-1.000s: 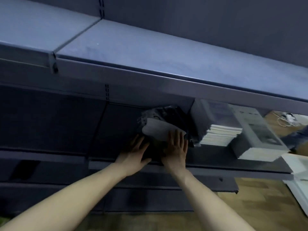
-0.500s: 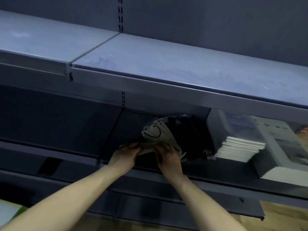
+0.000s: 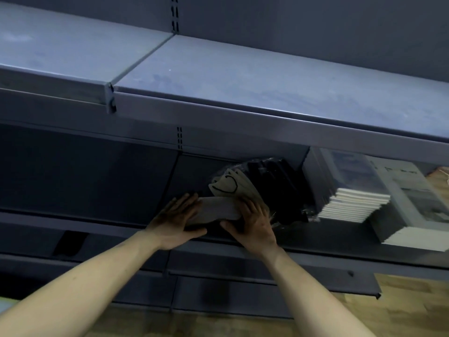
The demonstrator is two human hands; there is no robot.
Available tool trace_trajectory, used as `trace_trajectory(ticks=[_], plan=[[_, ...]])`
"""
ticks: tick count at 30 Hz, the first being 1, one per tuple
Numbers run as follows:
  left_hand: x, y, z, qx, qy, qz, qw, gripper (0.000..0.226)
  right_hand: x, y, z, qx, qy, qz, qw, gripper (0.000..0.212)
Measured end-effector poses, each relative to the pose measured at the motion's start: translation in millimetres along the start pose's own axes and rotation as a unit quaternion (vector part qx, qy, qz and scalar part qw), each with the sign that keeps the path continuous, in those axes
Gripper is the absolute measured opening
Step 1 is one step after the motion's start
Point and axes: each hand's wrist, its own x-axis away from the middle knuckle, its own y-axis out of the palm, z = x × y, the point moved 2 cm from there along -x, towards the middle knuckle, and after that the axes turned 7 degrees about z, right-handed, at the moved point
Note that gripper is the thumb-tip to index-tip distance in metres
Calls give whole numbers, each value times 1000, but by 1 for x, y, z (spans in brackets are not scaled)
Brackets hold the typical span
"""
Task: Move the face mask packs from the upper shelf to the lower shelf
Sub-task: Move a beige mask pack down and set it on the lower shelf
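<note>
A grey face mask pack (image 3: 215,211) lies on the lower shelf (image 3: 73,223), pressed between my two hands. My left hand (image 3: 173,221) rests flat against its left end, fingers straight. My right hand (image 3: 254,223) lies over its right end with straight fingers, thumb under the pack's edge. Just behind stands a beige mask pack (image 3: 227,184) with a black ear loop, leaning on black mask packs (image 3: 274,188) in clear plastic. The upper shelf (image 3: 243,81) above them is bare.
To the right on the lower shelf sit a stack of white booklets (image 3: 352,206) and wrapped paper packs (image 3: 413,215). The upper shelf's front lip (image 3: 243,120) overhangs the packs closely. Further shelf edges run below my arms; wooden floor (image 3: 413,312) shows at bottom right.
My hands were curled round the packs half a second ago; now their fingers are straight and flat against the grey pack, which lies lower on the shelf. The view has shifted left.
</note>
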Motion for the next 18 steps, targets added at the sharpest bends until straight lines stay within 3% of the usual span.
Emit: trace_trajectory(ticks=[5,11,15,18], plan=[[4,-13,-1,1,-44,48,998,129,0,6,5,42,60,64,995,72],[11,-5,-1,-62,-55,75,994,126,-3,12,7,74,138,12,988,92],[14,-3,-23,-101,-114,86,985,96,0,5,6,55,103,37,992,76],[15,-12,-42,-103,-168,50,979,78,3,3,5,39,74,16,996,74]])
